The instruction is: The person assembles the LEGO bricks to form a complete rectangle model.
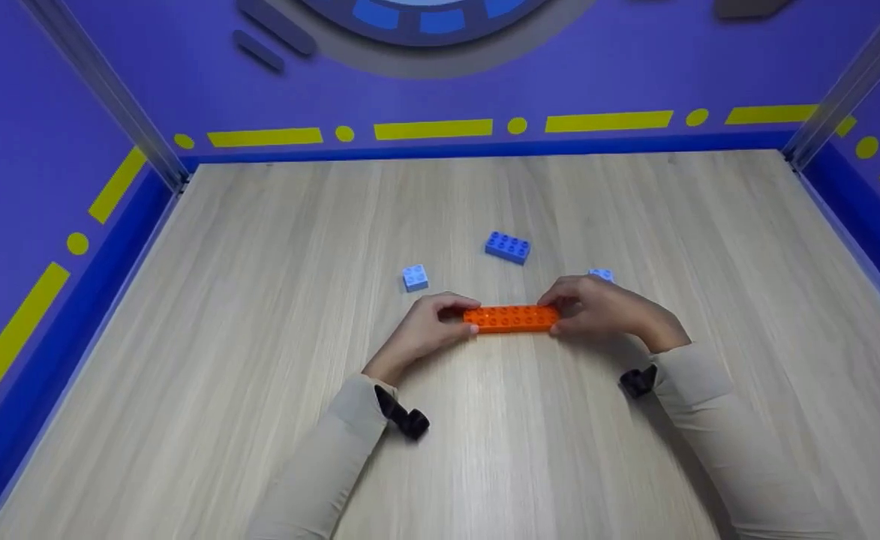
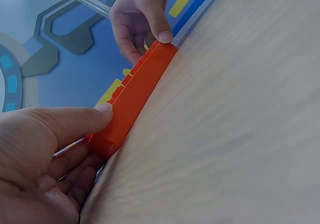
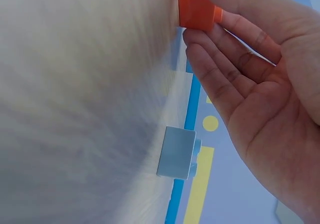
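A long orange toy building brick point(image 1: 513, 319) lies crosswise on the wooden table, studs up. My left hand point(image 1: 430, 328) pinches its left end, thumb on the near side and fingers behind. The opposite end is pinched by my right hand point(image 1: 597, 307) in the same way. In the left wrist view the brick's smooth near side point(image 2: 137, 97) shows between both hands. A small light blue brick point(image 3: 177, 152) stands close by my right hand, partly hidden behind it in the head view.
Beyond the hands lies a darker blue brick point(image 1: 508, 247) with two rows of studs. Another small light blue brick point(image 1: 415, 277) sits past my left hand. Blue panels with yellow marks point(image 1: 432, 130) wall the wooden table point(image 1: 259, 247) at the back and sides.
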{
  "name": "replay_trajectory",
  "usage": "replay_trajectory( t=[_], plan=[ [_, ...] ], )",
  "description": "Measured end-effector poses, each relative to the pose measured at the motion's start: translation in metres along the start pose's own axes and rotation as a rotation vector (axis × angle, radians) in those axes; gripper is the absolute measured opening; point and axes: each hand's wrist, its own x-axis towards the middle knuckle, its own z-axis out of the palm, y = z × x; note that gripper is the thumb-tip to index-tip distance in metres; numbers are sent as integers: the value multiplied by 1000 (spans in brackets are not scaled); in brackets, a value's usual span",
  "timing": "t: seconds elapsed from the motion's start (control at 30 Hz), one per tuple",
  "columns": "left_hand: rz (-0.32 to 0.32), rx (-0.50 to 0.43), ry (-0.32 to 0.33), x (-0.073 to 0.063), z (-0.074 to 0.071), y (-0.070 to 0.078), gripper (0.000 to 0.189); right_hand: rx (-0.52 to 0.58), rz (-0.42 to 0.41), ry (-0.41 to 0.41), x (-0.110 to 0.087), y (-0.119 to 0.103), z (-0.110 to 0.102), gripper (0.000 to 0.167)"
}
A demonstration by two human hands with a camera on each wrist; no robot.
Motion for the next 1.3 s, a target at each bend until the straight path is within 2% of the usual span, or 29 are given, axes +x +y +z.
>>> replay_trajectory(
  t=[0.27, 0.5, 0.63, 0.87, 1.3],
  plan=[
    [-16, 0, -9, 0, -1, 1, 36, 7, 16, 8, -1, 0, 0, 35],
    [0, -1, -8, 1, -1, 2, 35, 48, 29, -6, -1, -1, 0, 37],
    [-11, 2, -10, 1, 0, 1, 35, 36, 23, -5, -1, -1, 0, 37],
    [-34, 22, -10, 1, -1, 1, 35, 26, 61, -10, -1, -3, 1, 38],
    [-38, 20, -11, 1, 0, 1, 36, 27, 41, -7, -2, -4, 0, 37]
  ],
)
